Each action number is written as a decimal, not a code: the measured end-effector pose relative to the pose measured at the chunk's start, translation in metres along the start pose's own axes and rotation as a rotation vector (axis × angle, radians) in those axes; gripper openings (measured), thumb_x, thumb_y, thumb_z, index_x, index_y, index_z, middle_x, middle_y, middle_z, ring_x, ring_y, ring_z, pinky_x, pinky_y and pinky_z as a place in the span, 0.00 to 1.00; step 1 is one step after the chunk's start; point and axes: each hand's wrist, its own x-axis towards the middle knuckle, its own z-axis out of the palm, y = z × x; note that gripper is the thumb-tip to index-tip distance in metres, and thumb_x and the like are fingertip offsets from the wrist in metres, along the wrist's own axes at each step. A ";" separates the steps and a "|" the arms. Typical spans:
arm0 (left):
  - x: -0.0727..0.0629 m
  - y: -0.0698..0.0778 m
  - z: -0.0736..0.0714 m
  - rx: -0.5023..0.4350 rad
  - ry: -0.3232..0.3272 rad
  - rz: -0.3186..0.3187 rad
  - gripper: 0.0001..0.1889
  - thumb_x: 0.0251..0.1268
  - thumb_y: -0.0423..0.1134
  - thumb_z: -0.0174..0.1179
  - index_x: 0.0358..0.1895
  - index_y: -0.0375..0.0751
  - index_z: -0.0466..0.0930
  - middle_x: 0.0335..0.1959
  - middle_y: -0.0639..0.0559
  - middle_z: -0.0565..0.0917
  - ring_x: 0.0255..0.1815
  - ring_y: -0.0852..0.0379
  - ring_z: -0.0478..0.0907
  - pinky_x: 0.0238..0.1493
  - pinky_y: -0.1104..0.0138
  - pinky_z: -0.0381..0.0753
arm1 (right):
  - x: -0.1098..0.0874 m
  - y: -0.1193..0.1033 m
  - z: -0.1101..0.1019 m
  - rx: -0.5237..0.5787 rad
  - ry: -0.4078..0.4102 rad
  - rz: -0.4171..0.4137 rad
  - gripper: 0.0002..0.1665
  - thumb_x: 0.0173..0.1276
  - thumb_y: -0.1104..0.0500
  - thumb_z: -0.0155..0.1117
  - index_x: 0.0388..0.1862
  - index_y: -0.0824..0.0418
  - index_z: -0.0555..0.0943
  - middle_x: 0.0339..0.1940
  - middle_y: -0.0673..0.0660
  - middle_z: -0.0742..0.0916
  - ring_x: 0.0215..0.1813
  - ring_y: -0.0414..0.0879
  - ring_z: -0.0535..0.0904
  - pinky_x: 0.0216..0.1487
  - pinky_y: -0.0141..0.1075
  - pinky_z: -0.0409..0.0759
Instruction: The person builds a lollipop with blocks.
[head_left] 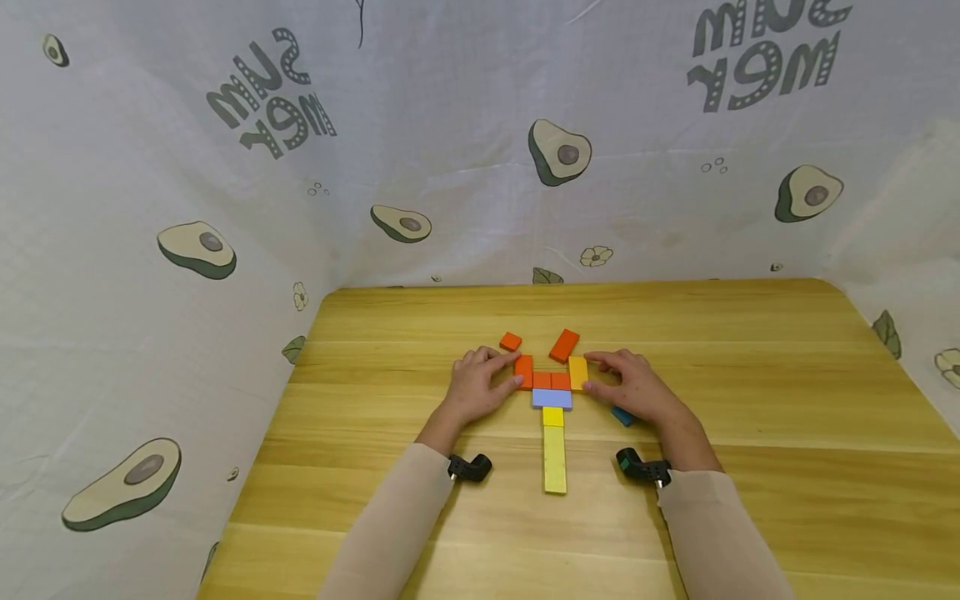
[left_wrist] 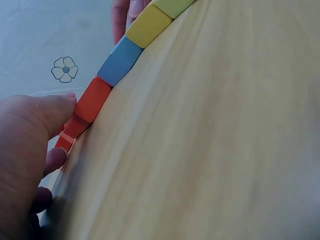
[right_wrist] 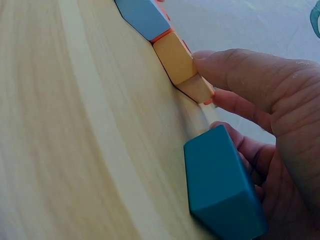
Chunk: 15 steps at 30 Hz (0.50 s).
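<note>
My left hand [head_left: 474, 385] holds an upright-lying red block [head_left: 523, 372] between thumb and index finger, at the left end of a row. Opposite it, my right hand [head_left: 634, 387] has thumb and index finger on an orange-yellow block [head_left: 578, 373]. Two small red blocks [head_left: 551, 381] lie between these. Below them come a light blue block [head_left: 552, 399], a small yellow block [head_left: 552, 417] and a long pale yellow block [head_left: 555, 460], forming a stem. Under the right palm's edge sits a teal block [right_wrist: 220, 175], partly covered by the hand in the head view.
Behind the row lie a small loose red block [head_left: 511, 341] and a longer tilted red block [head_left: 564, 346]. The wooden table [head_left: 360, 400] meets a white avocado-print cloth [head_left: 480, 167] at its back and sides. Each wrist wears a black camera.
</note>
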 end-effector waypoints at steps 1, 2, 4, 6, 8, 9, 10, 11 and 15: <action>-0.001 0.000 0.000 0.003 0.004 0.003 0.28 0.75 0.61 0.54 0.74 0.63 0.71 0.56 0.54 0.77 0.52 0.54 0.69 0.53 0.60 0.62 | 0.000 0.000 0.000 0.001 -0.001 0.002 0.38 0.70 0.41 0.67 0.74 0.55 0.73 0.59 0.64 0.78 0.58 0.59 0.67 0.58 0.59 0.72; -0.001 0.000 0.001 0.007 0.009 0.006 0.28 0.75 0.61 0.53 0.74 0.63 0.71 0.56 0.54 0.78 0.52 0.54 0.69 0.53 0.60 0.62 | -0.001 0.000 0.001 0.003 -0.001 0.003 0.38 0.70 0.41 0.67 0.74 0.54 0.73 0.59 0.64 0.78 0.58 0.59 0.67 0.59 0.59 0.72; -0.003 -0.001 0.002 0.011 0.015 0.011 0.28 0.75 0.62 0.53 0.74 0.64 0.72 0.56 0.54 0.78 0.52 0.54 0.69 0.53 0.60 0.62 | -0.001 0.000 0.002 0.004 -0.003 0.003 0.38 0.70 0.41 0.67 0.74 0.55 0.72 0.59 0.64 0.78 0.59 0.59 0.67 0.59 0.59 0.72; -0.004 -0.001 0.003 0.015 0.023 0.015 0.27 0.75 0.62 0.53 0.74 0.64 0.72 0.56 0.54 0.78 0.52 0.54 0.70 0.52 0.61 0.62 | -0.002 0.000 0.002 0.006 -0.004 0.005 0.38 0.70 0.40 0.67 0.74 0.55 0.72 0.59 0.64 0.78 0.59 0.59 0.67 0.60 0.60 0.72; -0.004 -0.001 0.003 0.017 0.026 0.018 0.27 0.75 0.62 0.52 0.73 0.65 0.72 0.57 0.54 0.78 0.52 0.54 0.70 0.52 0.61 0.62 | -0.004 0.000 0.002 0.012 -0.007 0.003 0.39 0.71 0.40 0.67 0.75 0.55 0.72 0.59 0.64 0.78 0.59 0.60 0.68 0.60 0.61 0.72; -0.004 -0.001 0.003 0.017 0.027 0.021 0.26 0.76 0.62 0.52 0.73 0.65 0.73 0.57 0.53 0.78 0.51 0.54 0.70 0.51 0.61 0.62 | -0.005 -0.001 0.001 0.020 -0.009 0.001 0.39 0.71 0.41 0.66 0.75 0.56 0.71 0.60 0.64 0.78 0.60 0.60 0.68 0.61 0.61 0.72; -0.005 -0.001 0.003 0.018 0.028 0.024 0.26 0.76 0.62 0.52 0.73 0.65 0.73 0.57 0.53 0.78 0.51 0.54 0.70 0.51 0.61 0.62 | -0.006 -0.001 -0.001 0.033 -0.011 0.001 0.38 0.72 0.41 0.66 0.75 0.56 0.71 0.60 0.64 0.78 0.60 0.60 0.69 0.62 0.61 0.72; -0.005 -0.001 0.003 0.019 0.030 0.027 0.26 0.76 0.62 0.52 0.73 0.65 0.73 0.57 0.53 0.78 0.51 0.54 0.70 0.51 0.61 0.62 | -0.007 -0.001 -0.002 0.049 -0.014 -0.001 0.38 0.73 0.42 0.65 0.75 0.57 0.70 0.60 0.65 0.78 0.60 0.60 0.70 0.63 0.61 0.72; -0.006 -0.002 0.002 0.011 0.050 0.042 0.24 0.77 0.60 0.52 0.71 0.66 0.75 0.56 0.54 0.79 0.50 0.54 0.71 0.50 0.62 0.63 | -0.012 -0.002 -0.012 0.106 -0.022 0.002 0.34 0.77 0.46 0.61 0.75 0.60 0.70 0.59 0.65 0.80 0.57 0.57 0.74 0.61 0.54 0.74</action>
